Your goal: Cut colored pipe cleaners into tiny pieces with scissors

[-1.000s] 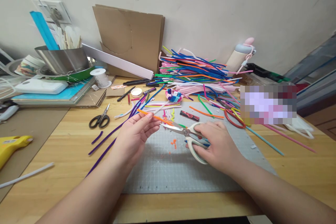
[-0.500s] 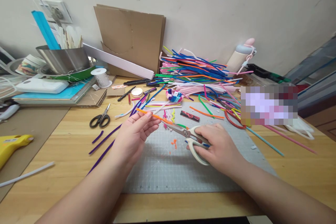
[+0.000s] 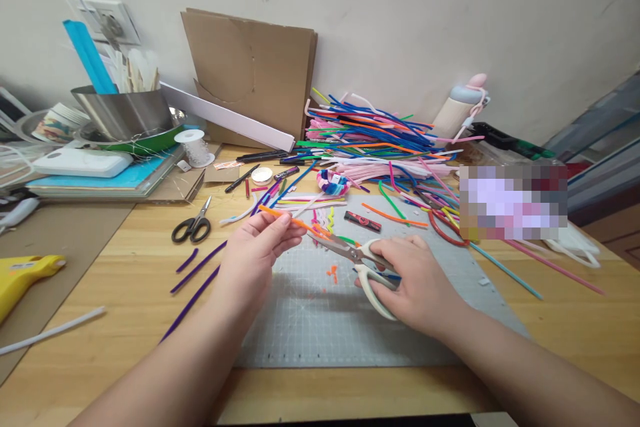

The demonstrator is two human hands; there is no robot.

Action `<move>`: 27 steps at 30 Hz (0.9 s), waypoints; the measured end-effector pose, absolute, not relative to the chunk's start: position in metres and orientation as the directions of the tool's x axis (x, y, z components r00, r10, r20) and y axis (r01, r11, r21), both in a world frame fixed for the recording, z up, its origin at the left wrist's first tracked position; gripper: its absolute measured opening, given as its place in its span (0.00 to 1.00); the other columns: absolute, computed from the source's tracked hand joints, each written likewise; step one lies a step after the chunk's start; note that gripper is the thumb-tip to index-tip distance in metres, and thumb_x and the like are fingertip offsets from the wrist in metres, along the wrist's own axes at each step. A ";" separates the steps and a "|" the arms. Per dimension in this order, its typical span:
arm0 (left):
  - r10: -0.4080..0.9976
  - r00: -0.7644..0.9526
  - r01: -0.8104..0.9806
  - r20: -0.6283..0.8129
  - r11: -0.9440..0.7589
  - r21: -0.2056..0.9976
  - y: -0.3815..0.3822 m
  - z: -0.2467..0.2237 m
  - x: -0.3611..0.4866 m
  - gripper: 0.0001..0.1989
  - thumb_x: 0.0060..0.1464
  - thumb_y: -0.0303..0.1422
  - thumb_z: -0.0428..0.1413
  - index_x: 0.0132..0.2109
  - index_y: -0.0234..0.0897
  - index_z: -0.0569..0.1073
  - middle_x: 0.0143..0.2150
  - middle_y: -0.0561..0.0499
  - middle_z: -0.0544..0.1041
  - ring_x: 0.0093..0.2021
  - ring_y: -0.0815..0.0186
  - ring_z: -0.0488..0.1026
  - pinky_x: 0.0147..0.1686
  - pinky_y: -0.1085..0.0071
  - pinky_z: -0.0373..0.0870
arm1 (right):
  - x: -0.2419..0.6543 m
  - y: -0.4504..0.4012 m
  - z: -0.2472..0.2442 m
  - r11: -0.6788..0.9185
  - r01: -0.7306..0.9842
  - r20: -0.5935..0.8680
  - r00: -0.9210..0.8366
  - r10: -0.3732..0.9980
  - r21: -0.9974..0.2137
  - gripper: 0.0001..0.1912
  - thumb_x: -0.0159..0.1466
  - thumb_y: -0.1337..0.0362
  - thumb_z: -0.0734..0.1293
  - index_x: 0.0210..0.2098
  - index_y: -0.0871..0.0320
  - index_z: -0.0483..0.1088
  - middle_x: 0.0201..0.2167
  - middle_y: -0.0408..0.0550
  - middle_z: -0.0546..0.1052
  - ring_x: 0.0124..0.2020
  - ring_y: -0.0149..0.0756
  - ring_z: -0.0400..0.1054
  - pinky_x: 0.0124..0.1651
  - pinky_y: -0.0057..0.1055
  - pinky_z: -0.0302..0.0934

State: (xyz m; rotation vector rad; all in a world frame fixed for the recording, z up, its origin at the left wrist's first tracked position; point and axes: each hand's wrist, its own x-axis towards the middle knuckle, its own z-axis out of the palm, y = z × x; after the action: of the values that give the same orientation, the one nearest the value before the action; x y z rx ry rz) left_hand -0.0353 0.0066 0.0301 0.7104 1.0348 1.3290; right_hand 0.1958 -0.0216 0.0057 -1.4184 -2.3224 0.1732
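Observation:
Between thumb and fingers, my left hand [image 3: 265,240] pinches an orange pipe cleaner [image 3: 299,222], its free end pointing right. My right hand [image 3: 417,280] is wrapped round the pale handles of a pair of scissors [image 3: 367,260], whose blades reach left to the tip of the pipe cleaner. Whether the blades touch it I cannot tell exactly. Small orange fuzz scraps [image 3: 332,273] lie below on the grey cutting mat [image 3: 300,327]. A striped pink and blue coil [image 3: 333,181] of pipe cleaners sits behind my hands.
A large heap of coloured pipe cleaners [image 3: 370,133] lies at the back. Black-handled scissors [image 3: 193,227] and purple pipe cleaners [image 3: 195,270] rest left of my hands. A yellow glue gun [image 3: 30,273] is at far left, a bottle [image 3: 453,113] at back right.
The scissor handles have spread slightly. My left hand and the orange pipe cleaner stay almost in place; the view has shifted a little.

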 end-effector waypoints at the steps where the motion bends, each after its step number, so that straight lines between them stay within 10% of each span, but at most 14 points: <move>1: 0.979 -0.056 -0.431 -0.195 0.153 0.890 0.006 0.030 -0.035 0.10 0.43 0.34 0.66 0.30 0.33 0.74 0.27 0.50 0.79 0.30 0.67 0.77 0.36 0.72 0.73 | 0.195 -0.022 0.006 0.475 0.826 0.280 -0.399 0.873 -0.305 0.09 0.59 0.59 0.66 0.33 0.56 0.64 0.27 0.42 0.72 0.30 0.36 0.62 0.36 0.34 0.46; 27: 0.970 0.105 -0.496 -0.221 0.244 0.834 0.000 0.020 -0.026 0.06 0.49 0.30 0.63 0.33 0.33 0.74 0.30 0.51 0.80 0.31 0.70 0.76 0.36 0.74 0.74 | 0.195 -0.024 0.007 0.486 0.816 0.287 -0.407 0.867 -0.312 0.07 0.60 0.59 0.66 0.33 0.56 0.66 0.28 0.43 0.72 0.32 0.37 0.63 0.37 0.34 0.45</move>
State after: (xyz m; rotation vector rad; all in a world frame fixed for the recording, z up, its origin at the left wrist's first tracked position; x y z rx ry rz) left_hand -0.0263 -0.0003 0.0203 0.6689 0.8922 1.2071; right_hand 0.1955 -0.0243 0.0068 -1.3999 -2.3278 0.1707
